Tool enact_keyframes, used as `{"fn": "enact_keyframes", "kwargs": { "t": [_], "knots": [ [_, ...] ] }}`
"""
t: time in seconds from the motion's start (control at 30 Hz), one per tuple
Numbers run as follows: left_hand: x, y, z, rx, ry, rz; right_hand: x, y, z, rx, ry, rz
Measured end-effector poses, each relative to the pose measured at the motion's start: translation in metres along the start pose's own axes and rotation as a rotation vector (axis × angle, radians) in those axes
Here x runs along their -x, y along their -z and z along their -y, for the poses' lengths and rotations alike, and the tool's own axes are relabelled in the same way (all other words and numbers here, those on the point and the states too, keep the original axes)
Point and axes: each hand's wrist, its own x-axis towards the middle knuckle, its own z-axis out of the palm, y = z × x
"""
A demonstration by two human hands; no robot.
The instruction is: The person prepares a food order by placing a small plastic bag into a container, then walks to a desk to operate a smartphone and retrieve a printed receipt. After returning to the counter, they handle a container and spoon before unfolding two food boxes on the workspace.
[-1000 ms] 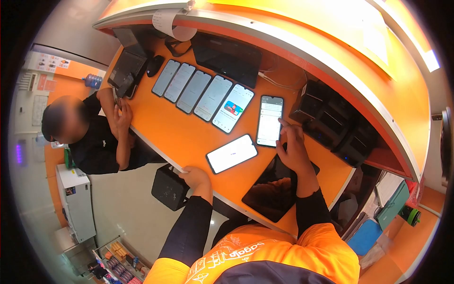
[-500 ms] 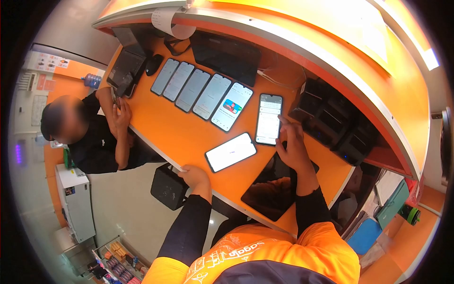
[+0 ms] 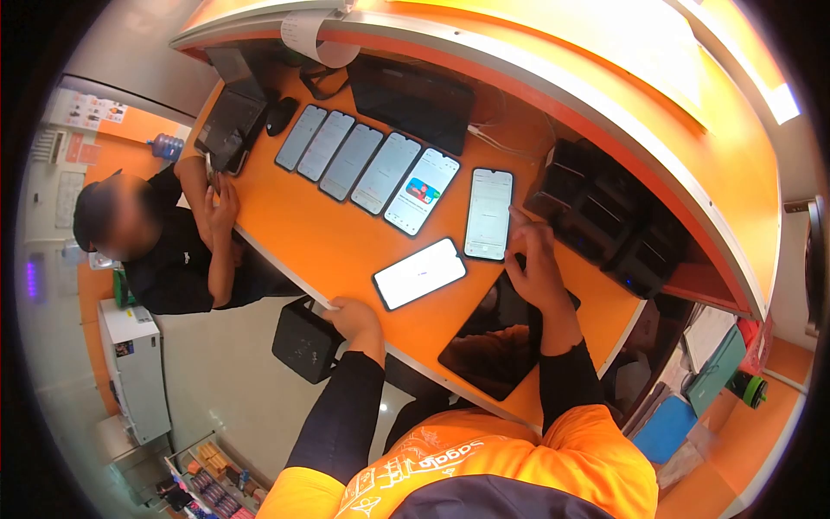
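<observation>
My right hand (image 3: pixel 538 264) hovers at the right edge of a lit phone (image 3: pixel 489 213), index finger stretched toward its screen and thumb apart, holding nothing. A pale page shows on that screen. My left hand (image 3: pixel 356 322) is curled over the front edge of the orange desk (image 3: pixel 311 238). Between my hands lies a second phone (image 3: pixel 420 274), turned sideways with a nearly blank white screen. Under my right forearm is a black tablet (image 3: pixel 488 346) with a dark, reflecting screen. Farther left, several phones lie in a slanted row; the nearest one (image 3: pixel 422 192) shows a colourful picture.
Black box-shaped devices (image 3: pixel 596 216) stand along the desk's right back. A dark monitor (image 3: pixel 413 104) and a mouse (image 3: pixel 281 117) sit behind the row. At left, another person (image 3: pixel 186 242) leans on the desk holding a phone. A black stool (image 3: pixel 307 340) stands below the edge.
The screen of the phone by my right hand has switched from a list under a dark top strip to a paler page. Both hands have stayed nearly in place.
</observation>
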Motion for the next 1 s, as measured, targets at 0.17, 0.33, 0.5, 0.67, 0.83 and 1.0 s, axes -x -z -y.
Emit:
{"fn": "enact_keyframes", "kwargs": {
  "t": [0.17,0.33,0.5,0.67,0.83,1.0],
  "knots": [
    [0.003,0.004,-0.006,-0.027,0.025,0.009,0.009,0.008,0.008,-0.021,-0.081,0.024],
    [-0.002,0.001,-0.002,-0.055,0.029,0.018,0.013,0.004,0.004,-0.030,-0.069,-0.009],
    [-0.002,0.001,-0.001,-0.047,0.030,0.018,0.011,0.000,0.005,0.005,-0.063,-0.040],
    [-0.008,-0.005,0.009,-0.030,-0.069,-0.034,0.010,-0.002,0.005,0.013,-0.082,-0.032],
    [-0.003,-0.001,0.002,-0.014,-0.052,-0.031,0.012,-0.008,-0.003,0.062,-0.026,-0.078],
    [0.001,0.005,-0.003,-0.056,-0.056,-0.012,0.013,-0.010,0.052,0.263,0.021,0.150]
  ]
}}
